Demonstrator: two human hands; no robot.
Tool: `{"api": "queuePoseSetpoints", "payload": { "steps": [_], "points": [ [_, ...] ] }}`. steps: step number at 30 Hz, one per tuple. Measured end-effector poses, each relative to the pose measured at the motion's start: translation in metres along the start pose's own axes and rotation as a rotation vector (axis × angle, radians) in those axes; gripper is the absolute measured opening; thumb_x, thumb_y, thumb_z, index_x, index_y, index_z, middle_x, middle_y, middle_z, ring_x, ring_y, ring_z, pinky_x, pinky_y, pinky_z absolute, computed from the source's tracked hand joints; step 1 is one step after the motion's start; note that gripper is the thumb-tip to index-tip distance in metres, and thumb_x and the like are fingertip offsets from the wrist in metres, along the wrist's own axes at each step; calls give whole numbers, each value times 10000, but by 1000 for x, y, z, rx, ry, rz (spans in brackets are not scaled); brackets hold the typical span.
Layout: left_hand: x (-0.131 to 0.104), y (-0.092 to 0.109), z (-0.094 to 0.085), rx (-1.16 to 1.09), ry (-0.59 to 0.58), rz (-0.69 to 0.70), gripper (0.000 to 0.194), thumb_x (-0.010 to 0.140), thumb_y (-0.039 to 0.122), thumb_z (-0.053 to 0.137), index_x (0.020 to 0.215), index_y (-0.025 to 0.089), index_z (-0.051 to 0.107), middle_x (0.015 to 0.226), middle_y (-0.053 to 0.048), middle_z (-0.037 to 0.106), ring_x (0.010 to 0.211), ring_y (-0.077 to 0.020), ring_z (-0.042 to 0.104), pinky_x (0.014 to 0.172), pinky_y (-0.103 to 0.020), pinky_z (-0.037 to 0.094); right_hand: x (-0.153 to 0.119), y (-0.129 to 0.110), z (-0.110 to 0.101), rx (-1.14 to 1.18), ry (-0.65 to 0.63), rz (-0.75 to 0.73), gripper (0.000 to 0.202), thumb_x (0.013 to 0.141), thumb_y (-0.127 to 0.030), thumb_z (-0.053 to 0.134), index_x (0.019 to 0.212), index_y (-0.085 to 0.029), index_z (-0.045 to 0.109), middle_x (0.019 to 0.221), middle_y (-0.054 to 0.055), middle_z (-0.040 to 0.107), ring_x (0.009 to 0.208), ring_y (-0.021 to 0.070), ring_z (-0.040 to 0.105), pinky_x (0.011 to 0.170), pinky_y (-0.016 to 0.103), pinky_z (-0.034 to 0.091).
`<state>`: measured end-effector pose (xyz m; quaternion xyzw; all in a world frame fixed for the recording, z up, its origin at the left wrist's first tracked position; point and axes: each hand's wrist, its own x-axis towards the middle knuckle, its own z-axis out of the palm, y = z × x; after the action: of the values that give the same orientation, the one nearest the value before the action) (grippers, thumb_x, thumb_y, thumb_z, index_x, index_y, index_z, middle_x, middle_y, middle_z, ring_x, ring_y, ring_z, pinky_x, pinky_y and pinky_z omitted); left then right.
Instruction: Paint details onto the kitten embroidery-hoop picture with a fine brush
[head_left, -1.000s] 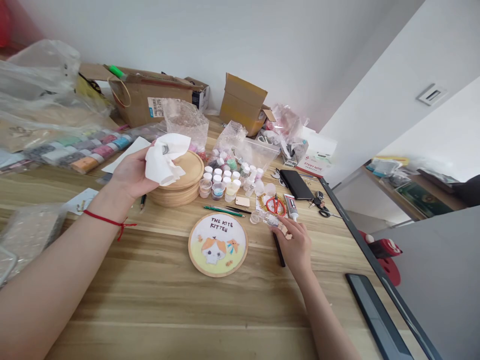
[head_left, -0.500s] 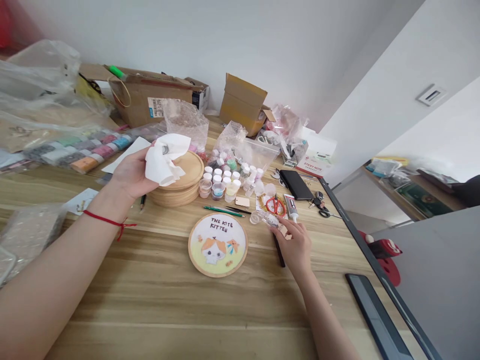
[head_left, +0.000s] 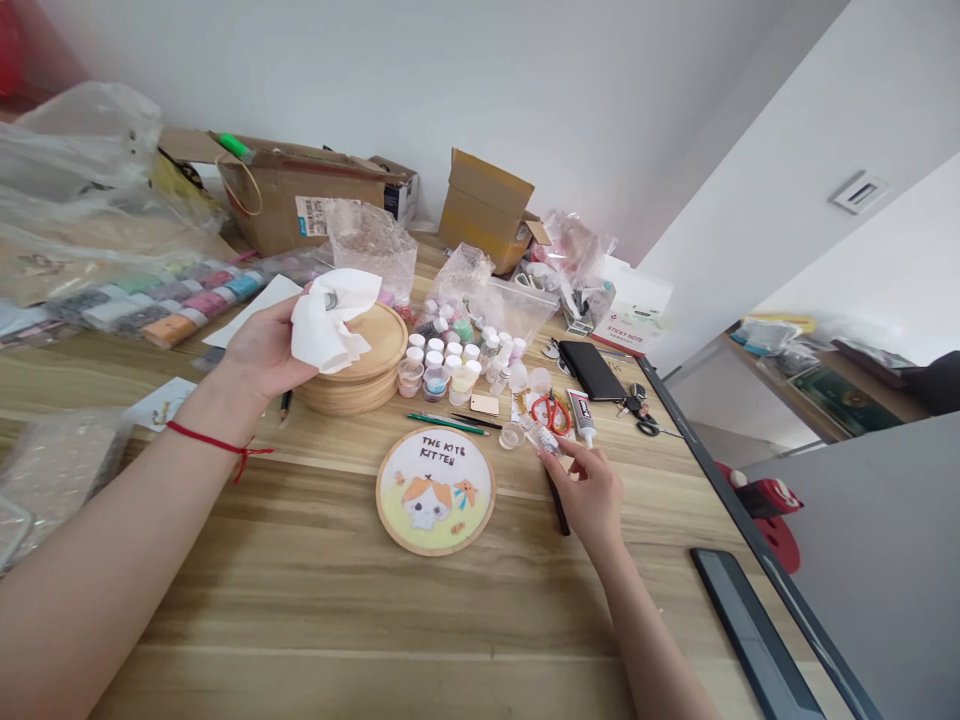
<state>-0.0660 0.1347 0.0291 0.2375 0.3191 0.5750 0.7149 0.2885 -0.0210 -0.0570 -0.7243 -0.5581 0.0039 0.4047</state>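
My left hand [head_left: 259, 345] is closed on a crumpled white tissue [head_left: 334, 325], raised beside the stacked round wooden discs [head_left: 367, 345]. A small grey spot shows in the tissue's folds. Between the fingertips of my right hand [head_left: 589, 495] is a small clear bottle [head_left: 541, 437], tilted low over the table; its contents are hard to make out. Just left of it sits a small clear round cup [head_left: 511, 436]. A wooden-rimmed round picture [head_left: 435, 495] of a cat, lettered "THE KITE KITTEN", lies flat between my hands. A black stick [head_left: 559, 505] lies partly under my right hand.
Several white-capped jars [head_left: 454, 360] stand behind the picture, with a green pencil [head_left: 448, 423] before them. Further right are red-handled pliers [head_left: 551, 412], a glue tube [head_left: 582, 415] and a black wallet-like case [head_left: 591, 369]. Cardboard boxes [head_left: 300, 190] line the wall.
The clear bottle in my right hand has shifted slightly and turned, leaving the round cup more in view. My left hand and the tissue stay almost where they were.
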Motion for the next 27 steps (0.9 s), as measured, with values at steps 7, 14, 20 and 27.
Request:
{"api": "queuePoseSetpoints", "payload": {
  "steps": [7, 14, 20, 27],
  "points": [
    [7, 0, -11, 43, -115, 0, 355, 1003, 226, 347, 1146, 107, 649, 866, -91, 760, 721, -210, 728, 659, -348, 625, 1, -3, -3, 55, -55, 136, 583, 746, -665, 647, 1010, -161, 776, 640, -3, 526, 563, 155, 504, 596, 307, 395],
    [13, -4, -16, 76, -175, 48, 379, 1000, 197, 336, 1222, 78, 619, 977, -139, 753, 801, -228, 732, 740, -404, 624, 3, -6, -6, 108, -69, 167, 585, 733, -655, 662, 1008, -152, 778, 635, -9, 518, 556, 140, 457, 574, 291, 364],
    [14, -2, -18, 86, -166, 20, 372, 994, 187, 330, 1202, 103, 627, 903, -124, 753, 737, -218, 733, 654, -346, 613, 3, -5, -6, 130, -80, 198, 588, 730, -652, 666, 1010, -147, 777, 620, -11, 518, 557, 139, 447, 573, 288, 369],
    [14, -2, -17, 106, -146, 32, 349, 966, 143, 366, 1181, 77, 632, 902, -124, 756, 713, -214, 728, 595, -308, 599, 2, -1, -3, 275, -102, 260, 600, 735, -631, 673, 1056, -131, 759, 782, 68, 692, 686, 189, 566, 663, 309, 443]
  ]
}}
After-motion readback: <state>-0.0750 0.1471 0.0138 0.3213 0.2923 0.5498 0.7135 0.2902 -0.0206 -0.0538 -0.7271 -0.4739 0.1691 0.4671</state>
